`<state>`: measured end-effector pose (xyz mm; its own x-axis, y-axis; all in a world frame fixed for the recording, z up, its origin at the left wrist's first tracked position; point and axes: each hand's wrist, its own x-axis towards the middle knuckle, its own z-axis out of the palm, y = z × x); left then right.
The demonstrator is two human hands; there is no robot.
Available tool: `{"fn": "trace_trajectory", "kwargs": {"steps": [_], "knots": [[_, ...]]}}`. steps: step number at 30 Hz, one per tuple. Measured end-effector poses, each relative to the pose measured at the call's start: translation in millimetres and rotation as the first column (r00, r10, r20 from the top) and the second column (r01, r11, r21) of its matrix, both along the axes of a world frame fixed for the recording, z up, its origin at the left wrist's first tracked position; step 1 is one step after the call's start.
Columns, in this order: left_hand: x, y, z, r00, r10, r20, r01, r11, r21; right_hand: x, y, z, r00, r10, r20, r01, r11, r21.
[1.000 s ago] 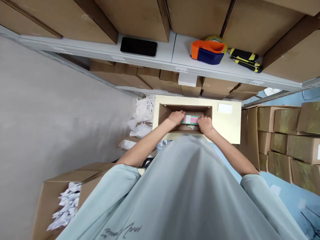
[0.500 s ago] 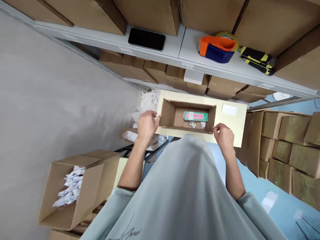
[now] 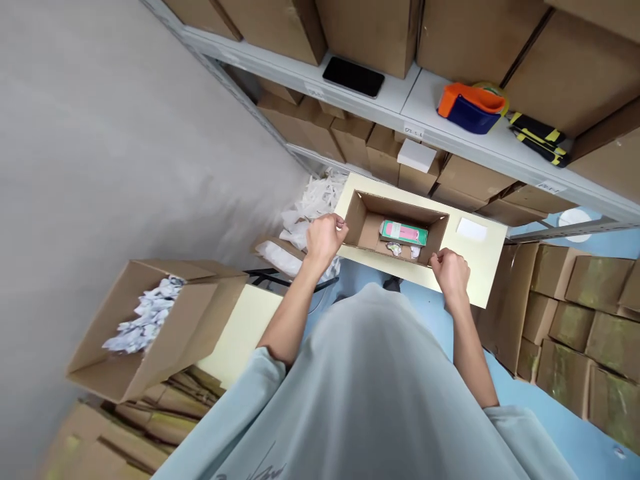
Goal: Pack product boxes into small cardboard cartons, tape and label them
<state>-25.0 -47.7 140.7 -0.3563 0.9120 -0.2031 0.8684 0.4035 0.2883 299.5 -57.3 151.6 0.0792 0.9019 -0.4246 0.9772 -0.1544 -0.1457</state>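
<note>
Over at the far left, a tilted carton [image 3: 150, 333] spills shredded white paper [image 3: 143, 313]; more white packing paper [image 3: 310, 213] lies heaped by the tabletop's left edge; now the left hand [image 3: 324, 239], fingers curled round the left end wall of the open cardboard box [image 3: 397, 227], gripping it, forearm stretched forward and wrist bent inward, likely to steady that side; the box sits at the middle of the pale tabletop [image 3: 483, 263], near its front edge; inside, a green and pink packet [image 3: 404, 233] lies flat on the box floor with small scraps beside it; then the right hand [image 3: 451, 272], fingers bent over the box's near right corner, pinching the rim, elbow tucked; above, on the shelf [image 3: 400, 100], a black phone [image 3: 353, 77], an orange tape dispenser [image 3: 470, 107].
</note>
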Motion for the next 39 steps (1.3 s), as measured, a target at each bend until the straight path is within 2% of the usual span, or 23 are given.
{"fn": "trace_trajectory", "kwargs": {"steps": [3,5,8,11,15,18,21,23,25,28,34,37,39], "knots": [[-22,-41,8.3,0.998,0.049,0.031,-0.051,0.996,0.066,-17,-26,2.2,0.998,0.001,-0.061,0.003,0.997,0.074],[-46,-80,16.1,0.994,0.101,0.037,-0.105,0.989,0.103,-36,-45,4.2,0.992,0.044,-0.122,-0.027,0.991,0.131],[-95,-157,28.2,0.975,0.218,0.030,-0.220,0.963,0.153,-81,-75,7.5,0.967,0.151,-0.205,-0.107,0.971,0.213],[-147,-251,35.7,0.932,0.363,0.022,-0.358,0.907,0.221,-144,-107,8.6,0.915,0.299,-0.269,-0.226,0.936,0.272],[-203,-382,32.7,0.797,0.604,0.016,-0.583,0.762,0.283,-247,-151,1.4,0.790,0.525,-0.317,-0.448,0.847,0.287],[-228,-469,24.8,0.659,0.752,0.029,-0.719,0.618,0.319,-324,-187,-7.3,0.656,0.683,-0.321,-0.615,0.731,0.296],[-240,-539,18.1,0.531,0.844,0.069,-0.811,0.483,0.329,-391,-221,-11.8,0.509,0.807,-0.300,-0.742,0.588,0.322],[-242,-573,14.0,0.461,0.882,0.101,-0.854,0.410,0.321,-426,-240,-11.6,0.429,0.862,-0.268,-0.808,0.499,0.314],[-241,-597,8.2,0.397,0.910,0.118,-0.886,0.346,0.311,-454,-255,-10.5,0.365,0.902,-0.229,-0.867,0.419,0.270],[-235,-617,-5.6,0.311,0.942,0.129,-0.919,0.263,0.294,-481,-266,-11.0,0.297,0.939,-0.175,-0.926,0.328,0.186],[-227,-625,-34.2,0.192,0.968,0.165,-0.973,0.166,0.158,-514,-266,-8.2,0.221,0.965,-0.138,-0.972,0.230,0.048],[-239,-620,-36.2,0.191,0.967,0.168,-0.968,0.158,0.193,-550,-260,5.1,0.205,0.965,-0.163,-0.971,0.221,0.091],[-258,-612,-35.9,0.249,0.954,0.167,-0.940,0.197,0.279,-588,-257,13.2,0.152,0.971,-0.184,-0.968,0.184,0.170]]}}
